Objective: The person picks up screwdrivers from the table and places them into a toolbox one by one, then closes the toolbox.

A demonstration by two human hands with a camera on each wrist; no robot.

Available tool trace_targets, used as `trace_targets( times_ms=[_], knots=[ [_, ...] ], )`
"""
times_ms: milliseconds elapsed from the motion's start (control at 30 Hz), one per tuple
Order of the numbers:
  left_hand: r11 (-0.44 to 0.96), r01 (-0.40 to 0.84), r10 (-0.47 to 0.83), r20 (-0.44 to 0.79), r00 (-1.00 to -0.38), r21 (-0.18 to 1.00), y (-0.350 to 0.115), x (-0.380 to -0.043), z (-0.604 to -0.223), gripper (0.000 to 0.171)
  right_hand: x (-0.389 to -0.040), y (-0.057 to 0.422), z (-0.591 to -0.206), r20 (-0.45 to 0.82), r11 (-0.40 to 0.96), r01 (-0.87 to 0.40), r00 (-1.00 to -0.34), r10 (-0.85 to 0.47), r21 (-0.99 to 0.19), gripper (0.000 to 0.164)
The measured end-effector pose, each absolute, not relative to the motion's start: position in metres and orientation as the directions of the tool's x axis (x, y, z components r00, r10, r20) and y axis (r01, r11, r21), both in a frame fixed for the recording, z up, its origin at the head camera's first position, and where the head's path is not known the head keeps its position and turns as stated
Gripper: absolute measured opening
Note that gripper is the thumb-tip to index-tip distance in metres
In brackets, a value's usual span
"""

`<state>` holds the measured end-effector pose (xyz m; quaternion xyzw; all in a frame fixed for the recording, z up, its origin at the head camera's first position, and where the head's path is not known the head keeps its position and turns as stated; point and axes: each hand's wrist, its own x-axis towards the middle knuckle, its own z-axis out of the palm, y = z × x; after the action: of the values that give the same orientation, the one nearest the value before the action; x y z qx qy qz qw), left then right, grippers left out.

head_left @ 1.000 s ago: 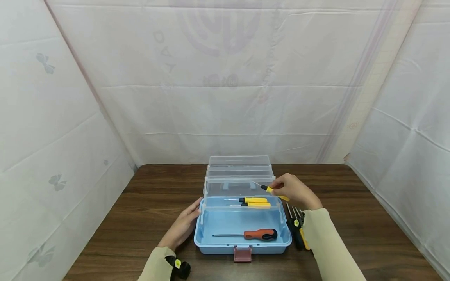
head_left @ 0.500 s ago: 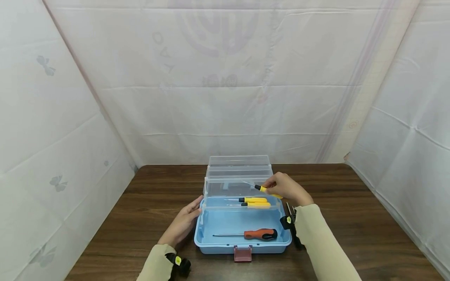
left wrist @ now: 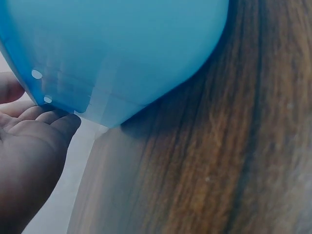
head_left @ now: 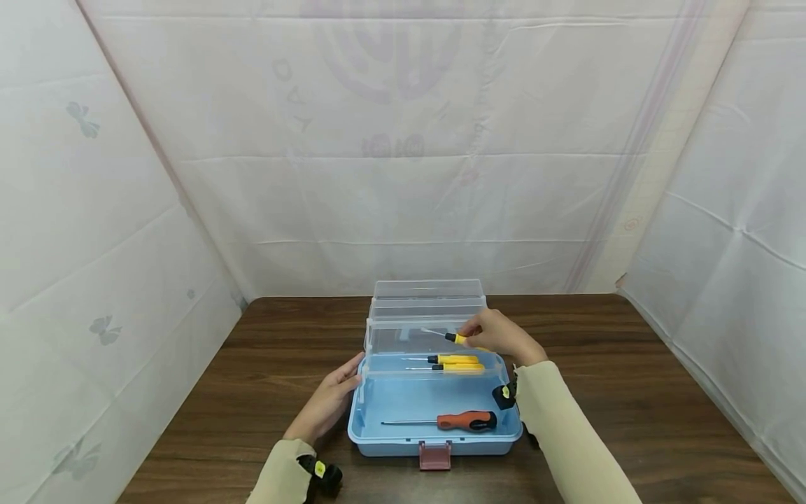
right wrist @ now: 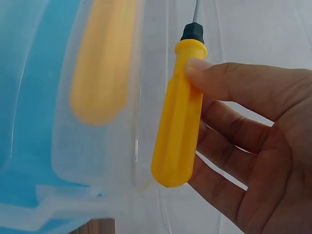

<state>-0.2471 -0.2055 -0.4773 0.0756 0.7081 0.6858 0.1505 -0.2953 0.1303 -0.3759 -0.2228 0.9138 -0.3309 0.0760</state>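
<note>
My right hand (head_left: 500,334) pinches a yellow-handled screwdriver (right wrist: 178,122) between thumb and fingers, above the back right of a light blue toolbox (head_left: 409,399). Its thin shaft points left in the head view. Below it, two more yellow screwdrivers (head_left: 458,359) lie in the clear tray (head_left: 390,362) at the back of the toolbox. On the toolbox floor lies an orange and black screwdriver (head_left: 466,420). My left hand (head_left: 324,402) rests with extended fingers against the left side wall; in the left wrist view its fingertips (left wrist: 70,122) touch the blue plastic near two small holes.
The transparent lid (head_left: 428,297) stands raised behind the toolbox. A reddish latch (head_left: 434,456) hangs at its front. My right sleeve (head_left: 567,434) covers most of the tools to the right of the box. White sheeting (head_left: 403,140) surrounds the brown wooden table (head_left: 252,392).
My right hand has moved left with the yellow screwdriver, over the tray. My right sleeve has shifted left and now hides tools seen beside the box before. My left hand has stayed in place.
</note>
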Motion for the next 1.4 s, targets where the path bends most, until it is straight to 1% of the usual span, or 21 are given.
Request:
trace_targets(
  times_ms=[100,333,600,1000,1233,1400],
  knots=[
    [0.049,-0.099,0.315,-0.11,-0.943,0.994,-0.206,-0.247,-0.477,0.055,-0.296,0.128,-0.377,0.014,0.68,-0.366,-0.886,-0.464,-0.635,0.019],
    [0.047,-0.093,0.312,-0.103,-0.944,0.995,-0.206,-0.246,-0.477,0.055,-0.296,0.121,-0.379,0.054,0.669,-0.441,-0.855,-0.515,-0.598,0.018],
    [0.036,-0.093,0.315,-0.1,-0.944,0.995,-0.205,-0.247,-0.478,0.054,-0.294,0.114,-0.381,0.03,0.691,-0.405,-0.873,-0.486,-0.598,0.018],
    [0.027,-0.102,0.314,-0.105,-0.944,0.994,-0.204,-0.246,-0.48,0.055,-0.292,0.108,-0.388,0.066,0.676,-0.465,-0.847,-0.527,-0.572,0.019],
    [0.025,-0.101,0.312,-0.103,-0.944,0.995,-0.204,-0.246,-0.48,0.055,-0.292,0.107,-0.389,0.056,0.688,-0.455,-0.854,-0.518,-0.565,0.019],
    [0.028,-0.1,0.315,-0.104,-0.943,0.995,-0.204,-0.246,-0.48,0.055,-0.293,0.106,-0.392,0.041,0.68,-0.442,-0.854,-0.519,-0.585,0.019]
  ],
)
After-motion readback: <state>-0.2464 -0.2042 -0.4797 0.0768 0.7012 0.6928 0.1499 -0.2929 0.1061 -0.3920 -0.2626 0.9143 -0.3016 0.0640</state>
